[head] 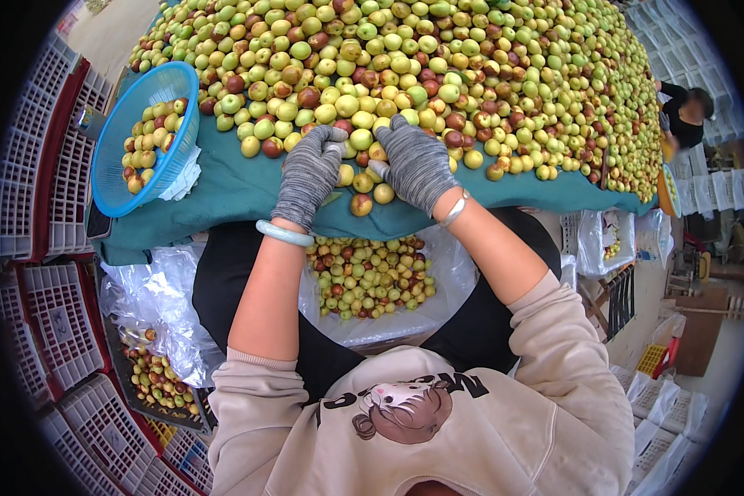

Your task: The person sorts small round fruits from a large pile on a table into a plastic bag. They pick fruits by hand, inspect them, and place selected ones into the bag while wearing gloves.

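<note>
A large heap of jujubes (372,68), green, yellow and reddish brown, covers the table on a teal cloth (235,180). My left hand (311,173), in a grey knit glove, rests at the near edge of the heap, its curled fingers among the fruit. Facing it, my right hand (414,160) wears a matching glove and bends its fingers over more jujubes. Whether either hand grips a fruit is hidden by the fingers. Between and just below the hands lie several loose jujubes (363,182). A plastic-lined container (456,273) between my knees holds more jujubes.
At the left, a blue plastic basket (189,124) with jujubes tilts beside stacked crates (68,310). A dark crate (124,390) with plastic film and fruit stands below it. Across to the right are another person (685,118), an orange basket (664,192) and a lined box (604,245).
</note>
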Demonstrator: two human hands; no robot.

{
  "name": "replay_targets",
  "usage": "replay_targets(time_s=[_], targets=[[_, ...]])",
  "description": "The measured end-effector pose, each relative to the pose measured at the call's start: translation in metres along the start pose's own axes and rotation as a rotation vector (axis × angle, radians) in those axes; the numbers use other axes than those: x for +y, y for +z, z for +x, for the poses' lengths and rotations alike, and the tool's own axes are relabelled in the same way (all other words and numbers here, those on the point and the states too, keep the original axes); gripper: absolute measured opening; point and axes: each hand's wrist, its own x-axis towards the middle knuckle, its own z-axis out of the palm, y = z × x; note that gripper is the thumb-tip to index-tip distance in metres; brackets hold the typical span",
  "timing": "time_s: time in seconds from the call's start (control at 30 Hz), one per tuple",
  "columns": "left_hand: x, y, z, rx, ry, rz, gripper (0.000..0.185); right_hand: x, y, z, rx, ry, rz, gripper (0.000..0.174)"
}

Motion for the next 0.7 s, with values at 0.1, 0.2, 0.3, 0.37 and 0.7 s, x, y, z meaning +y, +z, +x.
replay_targets(time_s=[0.1, 0.2, 0.3, 0.37, 0.7], targets=[[0.006, -0.009, -0.003, -0.038, -0.122, -0.069, 0.023, 0.026, -0.005, -0.008, 0.051, -0.068, 0.227, 0.054], [-0.004, -0.012, -0.002, -0.016, 0.076, 0.092, 0.023, 0.056, -0.013, -0.024, -0.016, -0.065, 0.276, 0.056], [0.0, -0.013, -0.004, -0.088, 0.066, 0.195, 0.03, 0.072, -0.019, -0.035, -0.111, 0.034, 0.227, 0.058], [0.004, -0.009, -0.006, -0.175, 0.067, 0.247, 0.039, 0.08, -0.012, -0.038, -0.153, -0.021, 0.14, 0.06], [0.026, 0.008, -0.018, -0.564, -0.018, 0.3, 0.064, 0.058, 0.006, -0.056, -0.139, -0.367, 0.488, 0.076]])
